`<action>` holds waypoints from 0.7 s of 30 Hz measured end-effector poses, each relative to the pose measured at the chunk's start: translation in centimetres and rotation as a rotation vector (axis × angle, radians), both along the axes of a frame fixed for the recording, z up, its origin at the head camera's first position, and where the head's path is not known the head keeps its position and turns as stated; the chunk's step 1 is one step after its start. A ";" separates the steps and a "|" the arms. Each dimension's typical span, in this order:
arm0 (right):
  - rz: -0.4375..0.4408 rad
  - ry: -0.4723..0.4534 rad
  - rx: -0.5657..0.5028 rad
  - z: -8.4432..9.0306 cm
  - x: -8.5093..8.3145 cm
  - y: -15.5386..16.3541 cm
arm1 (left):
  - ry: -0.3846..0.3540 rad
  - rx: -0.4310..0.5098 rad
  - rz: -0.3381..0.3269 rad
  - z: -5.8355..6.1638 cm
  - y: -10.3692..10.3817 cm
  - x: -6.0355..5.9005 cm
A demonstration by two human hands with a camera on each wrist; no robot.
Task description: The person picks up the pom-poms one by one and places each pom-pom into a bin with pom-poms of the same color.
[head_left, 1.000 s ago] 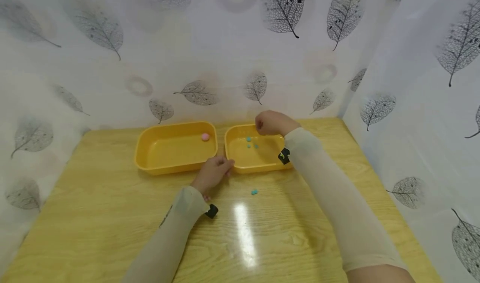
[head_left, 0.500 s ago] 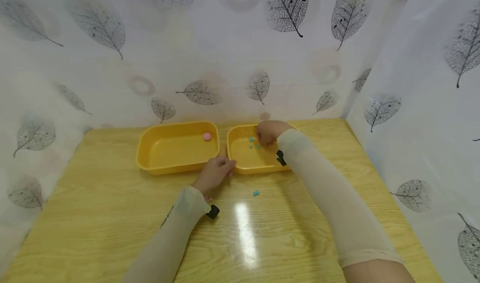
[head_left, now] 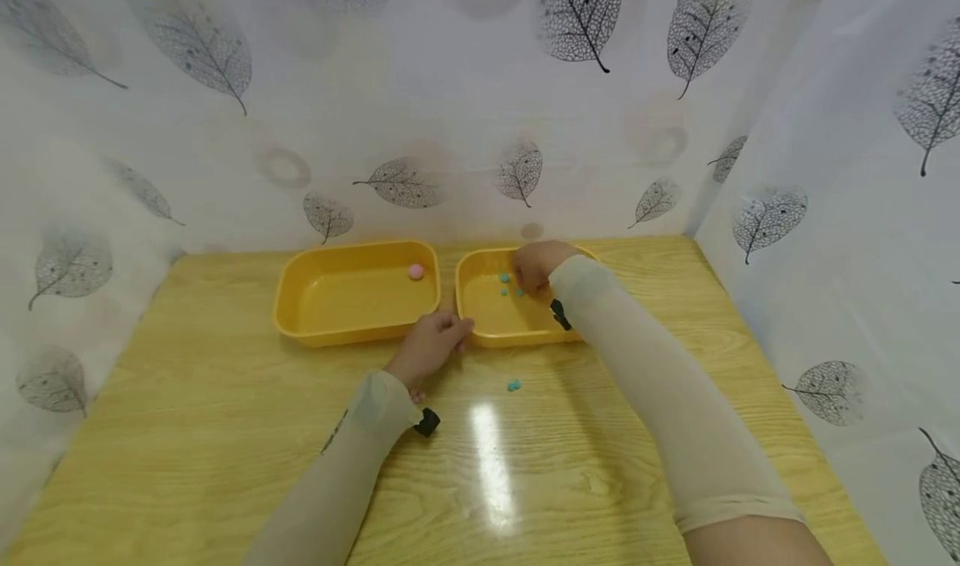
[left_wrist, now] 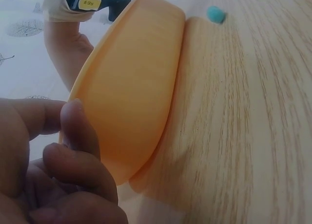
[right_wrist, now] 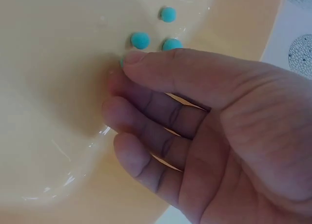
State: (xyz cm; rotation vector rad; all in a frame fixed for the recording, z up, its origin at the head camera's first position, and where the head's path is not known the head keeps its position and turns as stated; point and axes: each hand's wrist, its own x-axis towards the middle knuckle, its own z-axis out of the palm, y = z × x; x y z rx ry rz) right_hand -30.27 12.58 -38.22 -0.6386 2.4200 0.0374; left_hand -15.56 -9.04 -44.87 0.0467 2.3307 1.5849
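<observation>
My left hand point(head_left: 427, 348) holds the near left corner of the right yellow tray point(head_left: 483, 320), thumb and forefinger pinching its rim in the left wrist view. Inside that tray, my right hand point(head_left: 538, 266) reaches down to the floor. Its thumb and forefinger pinch a small teal ball point(right_wrist: 121, 63), of which only a sliver shows in the right wrist view. Several other teal balls point(right_wrist: 140, 40) lie beside the thumb. On the table in front of the tray rests a small teal clump point(head_left: 513, 386), seen as a ball point(left_wrist: 215, 14) in the left wrist view.
A second, longer yellow tray point(head_left: 345, 308) stands to the left with a pink ball point(head_left: 416, 272) near its right end. The wooden table point(head_left: 225, 433) meets a leaf-patterned curtain point(head_left: 450, 91) behind and at both sides.
My right hand has come down from above the right tray's far rim to the tray floor, then stayed there. The left hand keeps its place at the corner.
</observation>
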 end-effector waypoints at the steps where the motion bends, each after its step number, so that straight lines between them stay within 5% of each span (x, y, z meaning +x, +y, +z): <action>1: -0.001 0.008 0.007 0.0 0.0 0.0 | -0.001 -0.002 0.000 0.0 0.0 0.0; 14: 0.023 0.026 -0.007 0.3 -0.2 0.3 | -0.015 0.017 0.006 -0.1 0.0 0.1; 21: 0.121 0.064 -0.152 1.9 1.6 2.0 | 0.000 -0.005 0.004 -0.1 0.0 0.1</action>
